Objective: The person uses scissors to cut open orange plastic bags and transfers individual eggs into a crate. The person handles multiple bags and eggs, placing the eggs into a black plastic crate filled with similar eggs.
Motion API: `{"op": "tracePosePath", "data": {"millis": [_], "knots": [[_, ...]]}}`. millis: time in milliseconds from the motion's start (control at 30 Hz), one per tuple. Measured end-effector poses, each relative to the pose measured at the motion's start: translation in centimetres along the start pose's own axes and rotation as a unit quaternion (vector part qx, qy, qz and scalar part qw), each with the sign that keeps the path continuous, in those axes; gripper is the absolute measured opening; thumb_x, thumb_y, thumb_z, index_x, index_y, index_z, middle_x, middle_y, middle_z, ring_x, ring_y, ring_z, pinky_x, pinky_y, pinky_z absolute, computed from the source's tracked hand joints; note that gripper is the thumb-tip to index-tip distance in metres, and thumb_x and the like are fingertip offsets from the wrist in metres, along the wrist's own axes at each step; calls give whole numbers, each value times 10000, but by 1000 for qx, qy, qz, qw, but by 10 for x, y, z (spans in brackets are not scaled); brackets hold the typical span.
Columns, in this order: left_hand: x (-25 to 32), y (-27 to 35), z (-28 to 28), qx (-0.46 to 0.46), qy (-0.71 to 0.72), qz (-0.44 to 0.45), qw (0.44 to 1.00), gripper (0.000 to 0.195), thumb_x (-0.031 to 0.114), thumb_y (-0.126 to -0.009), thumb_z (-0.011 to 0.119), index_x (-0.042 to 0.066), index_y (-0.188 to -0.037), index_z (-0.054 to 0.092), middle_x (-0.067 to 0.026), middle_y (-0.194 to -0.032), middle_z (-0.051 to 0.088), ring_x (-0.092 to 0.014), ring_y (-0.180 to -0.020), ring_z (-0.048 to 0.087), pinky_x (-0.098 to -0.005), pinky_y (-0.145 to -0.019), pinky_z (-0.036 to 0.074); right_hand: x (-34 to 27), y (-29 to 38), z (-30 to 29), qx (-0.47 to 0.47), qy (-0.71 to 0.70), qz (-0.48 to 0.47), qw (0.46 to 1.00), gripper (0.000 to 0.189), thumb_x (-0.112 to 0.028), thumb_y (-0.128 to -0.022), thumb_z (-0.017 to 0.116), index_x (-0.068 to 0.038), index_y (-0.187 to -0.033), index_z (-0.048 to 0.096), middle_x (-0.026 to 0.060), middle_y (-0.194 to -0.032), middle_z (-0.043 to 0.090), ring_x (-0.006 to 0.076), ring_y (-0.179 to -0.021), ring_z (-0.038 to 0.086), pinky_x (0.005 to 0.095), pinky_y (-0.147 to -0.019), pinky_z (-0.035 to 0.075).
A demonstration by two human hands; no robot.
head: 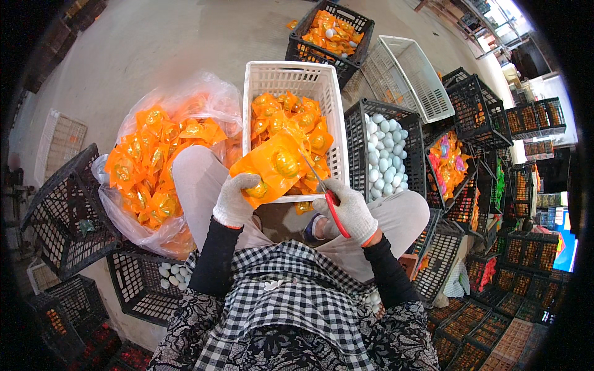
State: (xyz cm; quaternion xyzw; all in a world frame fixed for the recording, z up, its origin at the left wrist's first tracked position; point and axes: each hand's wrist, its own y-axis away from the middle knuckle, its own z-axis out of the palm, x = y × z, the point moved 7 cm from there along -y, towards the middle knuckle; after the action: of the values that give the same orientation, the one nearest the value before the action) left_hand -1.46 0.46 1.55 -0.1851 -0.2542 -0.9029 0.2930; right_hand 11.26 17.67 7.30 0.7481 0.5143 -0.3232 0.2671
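Observation:
In a pale knitted glove, my left hand (237, 200) pinches the near left corner of an orange plastic packet (278, 160) bearing green-gold print. My gloved right hand (349, 212) grips red-handled scissors (333, 211), whose metal blades lie at the packet's right edge; whether they are cutting I cannot tell. Packet and scissors are over the near end of a white plastic crate (342, 139), which holds many orange-wrapped packets (306, 120). One more wrapped packet (304, 207) lies on the floor between my feet.
Left of my knee stands a clear plastic bag (211, 86) full of orange packets. A black crate of pale eggs (387, 153) is at the right. Beyond are a black crate of packets and loose eggs (325, 39) and a tilted white crate (413, 74). Stacked crates (529, 250) line the right.

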Motion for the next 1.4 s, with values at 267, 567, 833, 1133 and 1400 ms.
{"op": "tracePosePath", "data": {"millis": [267, 567, 833, 1133, 1400], "knots": [[5, 6, 9, -16, -77, 10, 997, 553, 59, -728, 531, -65, -1264, 486, -179, -1160, 617, -296, -1056, 633, -383, -927, 521, -1, -1, 8, -60, -24, 54, 996, 443, -318, -867, 641, -9, -1169, 543, 200, -876, 620, 330, -808, 640, 371, -713, 503], [7, 10, 7, -5, -52, 20, 998, 547, 40, -725, 564, -65, -1256, 490, -181, -1159, 621, -303, -1063, 629, -385, -938, 515, -4, 2, 11, -43, -55, 58, 996, 444, -342, -865, 660, 4, -1115, 540, 163, -800, 574, 268, -715, 594, 340, -660, 482], [6, 13, 4, -28, -103, -7, 994, 530, 50, -727, 591, -74, -1235, 508, -170, -1143, 632, -284, -1043, 637, -365, -929, 513, -8, -3, 10, -60, -10, 48, 997, 364, -316, -878, 645, 2, -1010, 529, 159, -759, 541, 274, -657, 568, 352, -618, 472], [9, 18, 9, -35, -102, -5, 994, 487, 65, -741, 594, -70, -1206, 534, -148, -1099, 648, -254, -1001, 649, -344, -917, 510, -9, -2, 11, -71, -19, 57, 996, 386, -328, -866, 647, 5, -999, 502, 177, -766, 553, 317, -702, 600, 381, -630, 476], [4, 18, 2, -46, -129, -26, 990, 477, 74, -726, 600, -54, -1184, 552, -130, -1076, 653, -238, -984, 648, -336, -912, 507, -14, -9, 10, -53, -41, 54, 996, 379, -328, -858, 654, -7, -1004, 518, 168, -741, 573, 323, -676, 609, 375, -611, 482]]}}
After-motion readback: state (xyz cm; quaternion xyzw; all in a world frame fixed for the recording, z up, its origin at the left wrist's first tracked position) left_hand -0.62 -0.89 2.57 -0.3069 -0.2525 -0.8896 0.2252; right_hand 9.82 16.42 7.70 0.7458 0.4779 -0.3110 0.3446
